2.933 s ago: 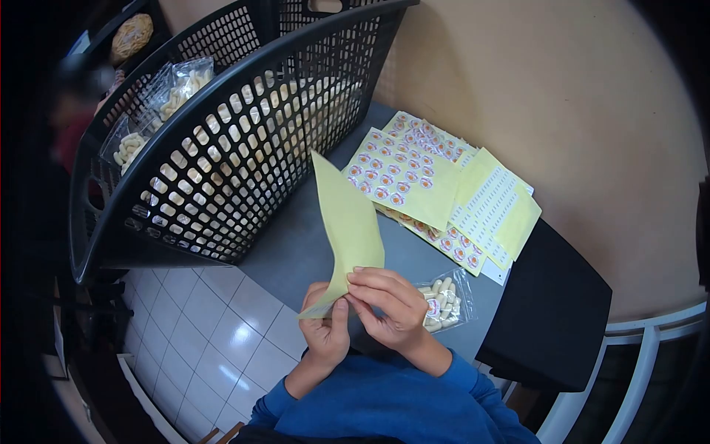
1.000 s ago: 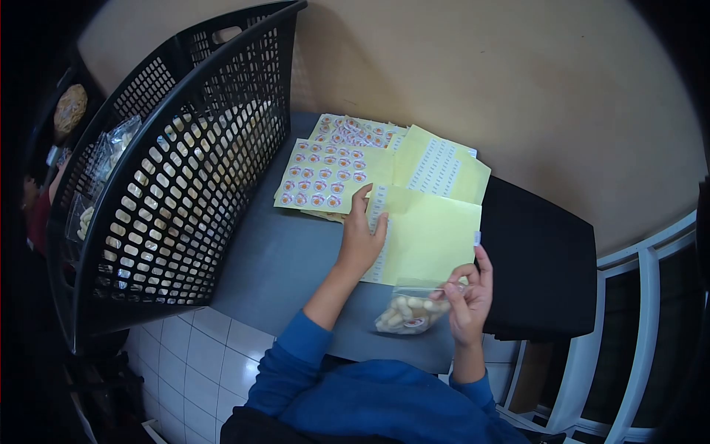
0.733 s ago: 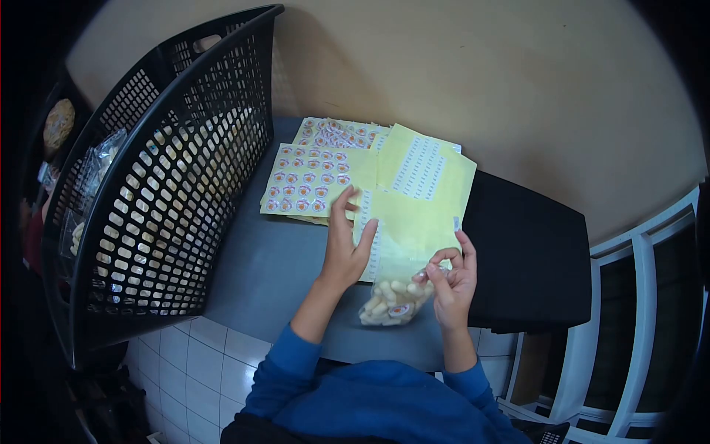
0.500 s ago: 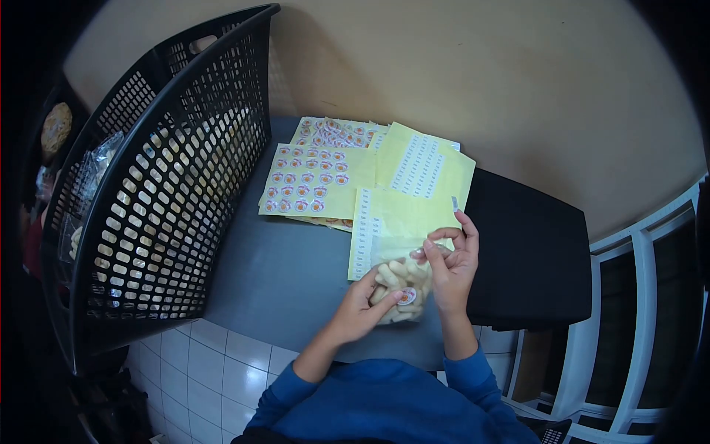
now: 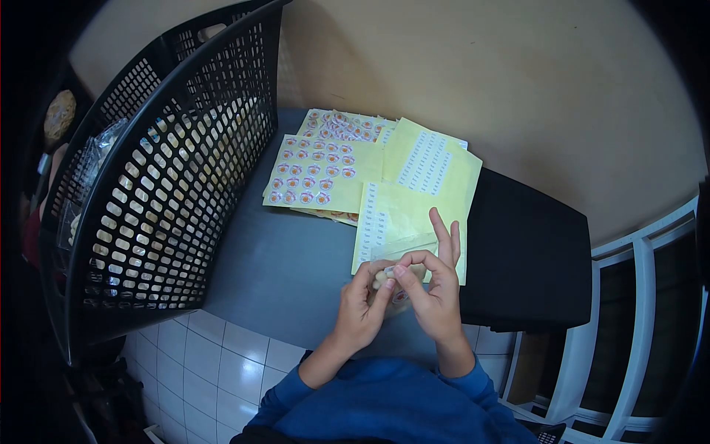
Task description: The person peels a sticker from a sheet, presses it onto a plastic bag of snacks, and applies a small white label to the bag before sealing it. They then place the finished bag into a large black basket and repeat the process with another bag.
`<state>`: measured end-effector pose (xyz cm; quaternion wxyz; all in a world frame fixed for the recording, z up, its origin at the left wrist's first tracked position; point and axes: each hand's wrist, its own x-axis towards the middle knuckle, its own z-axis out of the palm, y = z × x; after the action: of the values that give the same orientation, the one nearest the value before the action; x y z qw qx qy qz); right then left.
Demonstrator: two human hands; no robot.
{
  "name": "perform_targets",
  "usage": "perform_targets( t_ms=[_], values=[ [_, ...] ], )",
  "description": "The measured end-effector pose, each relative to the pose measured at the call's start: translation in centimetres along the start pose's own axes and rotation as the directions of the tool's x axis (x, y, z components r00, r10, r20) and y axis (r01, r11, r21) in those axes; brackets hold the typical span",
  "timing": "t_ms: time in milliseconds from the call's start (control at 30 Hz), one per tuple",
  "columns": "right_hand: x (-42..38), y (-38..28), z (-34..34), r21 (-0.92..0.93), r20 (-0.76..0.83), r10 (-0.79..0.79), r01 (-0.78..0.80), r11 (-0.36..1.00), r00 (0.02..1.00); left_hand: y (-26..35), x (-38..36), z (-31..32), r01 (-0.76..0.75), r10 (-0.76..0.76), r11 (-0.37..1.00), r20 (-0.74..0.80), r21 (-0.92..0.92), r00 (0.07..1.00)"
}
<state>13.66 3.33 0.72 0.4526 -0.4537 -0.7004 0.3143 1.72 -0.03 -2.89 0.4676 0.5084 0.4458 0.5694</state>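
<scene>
My left hand [image 5: 360, 307] is closed round a clear plastic bag of pale, finger-shaped snacks [image 5: 381, 279], tilted over the front of the table. A round printed sticker [image 5: 400, 297] shows on the bag, partly covered by my right hand. The thumb and forefinger of my right hand [image 5: 436, 296] pinch a small white label [image 5: 391, 271] against the bag, while its other fingers point up and away. Just beyond the hands lies a yellow sheet with columns of small white labels [image 5: 367, 226].
Sheets of round stickers [image 5: 314, 170] and another yellow label sheet [image 5: 425, 159] overlap on the grey table [image 5: 274, 259]. A tall black slatted basket [image 5: 177, 192] holding bagged goods stands at left. A black surface [image 5: 529, 251] adjoins on the right, before the wall.
The small white label has gone from my right fingertip to the bag, where thumb and forefinger now meet. My left hand has turned the bag, hiding most of its contents.
</scene>
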Motion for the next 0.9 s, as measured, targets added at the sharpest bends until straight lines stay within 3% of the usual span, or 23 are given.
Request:
perform_targets(
  t_ms=[267,333,533,700,900],
  values=[
    [-0.2,-0.5,0.6,-0.037,-0.033,-0.02,0.019,0.999,0.999,1.0,-0.1,0.7,-0.116,0.116,0.993,-0.09,0.006,0.989],
    [-0.2,-0.5,0.5,-0.05,-0.025,-0.035,0.034,0.998,0.999,0.8,-0.2,0.3,-0.037,0.037,0.999,0.013,0.003,0.999],
    [-0.3,-0.6,0.5,-0.118,-0.088,-0.083,0.073,0.99,0.993,0.7,-0.2,0.7,-0.117,0.116,0.993,0.011,0.021,0.993],
    [-0.5,-0.8,0.5,-0.141,-0.14,-0.112,0.092,0.986,0.984,0.7,-0.4,0.8,-0.098,0.096,0.995,0.038,0.034,0.995],
    [-0.7,-0.9,0.1,-0.103,-0.201,-0.124,0.105,0.989,0.972,1.2,-0.9,0.9,-0.134,0.134,0.991,0.072,-0.006,0.988]
  ],
)
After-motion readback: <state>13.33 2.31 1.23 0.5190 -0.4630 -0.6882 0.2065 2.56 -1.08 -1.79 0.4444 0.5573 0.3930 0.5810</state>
